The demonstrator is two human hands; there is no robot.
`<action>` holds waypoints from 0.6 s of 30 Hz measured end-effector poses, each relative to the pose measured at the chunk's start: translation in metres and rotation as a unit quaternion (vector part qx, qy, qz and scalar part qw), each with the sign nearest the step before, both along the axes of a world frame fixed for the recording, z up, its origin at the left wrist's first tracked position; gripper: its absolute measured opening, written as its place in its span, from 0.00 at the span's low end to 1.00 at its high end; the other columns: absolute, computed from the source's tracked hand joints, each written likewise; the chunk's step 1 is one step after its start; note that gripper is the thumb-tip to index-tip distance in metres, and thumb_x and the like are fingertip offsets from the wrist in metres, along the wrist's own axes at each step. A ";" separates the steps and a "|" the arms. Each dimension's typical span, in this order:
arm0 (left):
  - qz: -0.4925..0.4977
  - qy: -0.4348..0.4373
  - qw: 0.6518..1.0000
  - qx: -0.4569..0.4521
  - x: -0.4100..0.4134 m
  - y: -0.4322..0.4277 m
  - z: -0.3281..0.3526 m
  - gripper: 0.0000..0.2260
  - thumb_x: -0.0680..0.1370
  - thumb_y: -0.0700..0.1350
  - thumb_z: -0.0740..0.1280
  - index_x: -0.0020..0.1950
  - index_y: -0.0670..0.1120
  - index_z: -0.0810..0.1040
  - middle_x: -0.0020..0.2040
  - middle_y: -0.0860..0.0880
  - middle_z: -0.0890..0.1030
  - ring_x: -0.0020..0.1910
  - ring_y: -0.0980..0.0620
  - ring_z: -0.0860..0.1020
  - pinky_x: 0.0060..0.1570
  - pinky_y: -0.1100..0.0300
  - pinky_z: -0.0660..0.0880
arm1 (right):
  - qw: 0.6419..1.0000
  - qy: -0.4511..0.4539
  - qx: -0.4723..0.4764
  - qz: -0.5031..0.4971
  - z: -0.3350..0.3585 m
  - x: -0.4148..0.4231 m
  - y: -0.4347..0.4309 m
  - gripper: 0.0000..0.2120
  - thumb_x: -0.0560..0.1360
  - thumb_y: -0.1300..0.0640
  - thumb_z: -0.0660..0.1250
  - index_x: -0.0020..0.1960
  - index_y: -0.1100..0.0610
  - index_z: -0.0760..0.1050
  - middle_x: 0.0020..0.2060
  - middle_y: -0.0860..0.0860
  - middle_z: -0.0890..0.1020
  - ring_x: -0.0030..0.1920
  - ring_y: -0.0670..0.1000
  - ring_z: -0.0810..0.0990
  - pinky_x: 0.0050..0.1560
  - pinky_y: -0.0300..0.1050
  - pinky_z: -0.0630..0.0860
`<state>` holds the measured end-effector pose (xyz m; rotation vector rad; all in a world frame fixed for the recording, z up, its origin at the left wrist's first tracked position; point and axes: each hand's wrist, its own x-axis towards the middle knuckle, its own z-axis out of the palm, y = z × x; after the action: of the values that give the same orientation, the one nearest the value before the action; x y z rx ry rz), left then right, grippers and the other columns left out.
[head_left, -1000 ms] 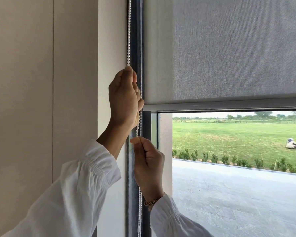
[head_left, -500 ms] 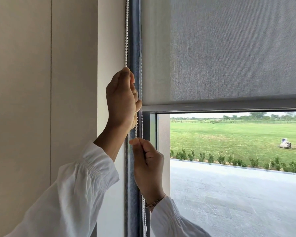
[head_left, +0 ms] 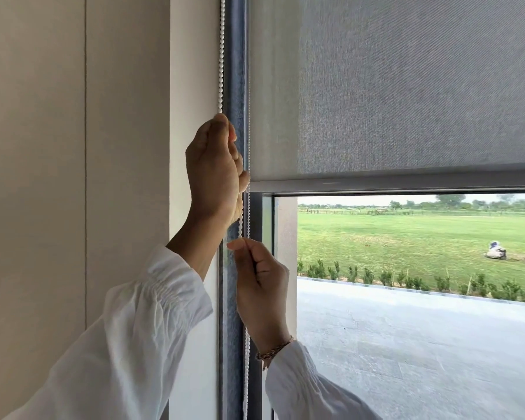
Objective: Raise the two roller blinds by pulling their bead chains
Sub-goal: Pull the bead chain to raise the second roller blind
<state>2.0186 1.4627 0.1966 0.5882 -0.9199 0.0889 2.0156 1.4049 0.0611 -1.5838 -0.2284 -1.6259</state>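
Grey blind (head_left: 406,86) raised partway only, hem bar level with left hand (head_left: 214,174); second blind out of view. Bead chain (head_left: 222,56) at frame edge: clenched in left hand, pinched below by right hand (head_left: 259,286). More pulling required.

Left hand (head_left: 214,165) fisted above right hand (head_left: 259,283), seemingly pinching

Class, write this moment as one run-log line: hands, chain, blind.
left hand: gripping chain, upper | right hand: pinching chain, lower | blind: partly raised
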 end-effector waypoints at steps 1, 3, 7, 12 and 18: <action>0.000 0.002 1.000 0.000 -0.001 0.000 0.000 0.18 0.80 0.45 0.56 0.30 0.49 0.67 0.20 0.55 0.63 0.19 0.58 0.57 0.19 0.69 0.52 | 1.000 0.000 0.000 -0.001 0.000 -0.001 0.000 0.09 0.74 0.60 0.61 0.44 0.60 0.80 0.24 0.34 0.76 0.26 0.38 0.72 0.30 0.25 0.64; 0.005 0.004 1.000 0.000 -0.002 0.001 0.000 0.18 0.80 0.46 0.57 0.30 0.49 0.66 0.20 0.55 0.63 0.20 0.58 0.56 0.20 0.69 0.51 | 1.000 -0.001 0.005 0.006 0.000 -0.001 0.001 0.09 0.74 0.58 0.61 0.44 0.59 0.80 0.25 0.34 0.76 0.27 0.37 0.73 0.32 0.25 0.65; 0.004 0.002 1.000 -0.013 -0.003 0.002 0.000 0.18 0.80 0.45 0.56 0.29 0.49 0.66 0.20 0.55 0.63 0.19 0.58 0.56 0.19 0.70 0.52 | 1.000 -0.013 0.001 0.010 0.001 -0.004 0.003 0.11 0.73 0.53 0.62 0.44 0.58 0.80 0.25 0.34 0.77 0.27 0.37 0.73 0.32 0.25 0.65; -0.003 0.000 1.000 -0.020 -0.005 0.005 0.001 0.18 0.80 0.45 0.56 0.30 0.48 0.65 0.20 0.55 0.63 0.19 0.58 0.55 0.19 0.70 0.51 | 1.000 -0.004 -0.003 0.009 0.002 -0.007 0.005 0.09 0.74 0.59 0.61 0.44 0.61 0.80 0.23 0.34 0.75 0.26 0.36 0.72 0.30 0.25 0.64; -0.003 -0.006 1.000 -0.028 -0.007 0.009 0.001 0.18 0.80 0.44 0.55 0.30 0.48 0.65 0.21 0.55 0.62 0.19 0.58 0.55 0.19 0.70 0.51 | 1.000 -0.008 0.000 0.012 0.001 -0.008 0.007 0.09 0.74 0.59 0.62 0.44 0.59 0.80 0.24 0.34 0.75 0.26 0.38 0.72 0.31 0.25 0.64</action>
<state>2.0118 1.4713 0.1976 0.5332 -0.9279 0.1118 2.0073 1.4115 0.0623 -1.5622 -0.2543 -1.6199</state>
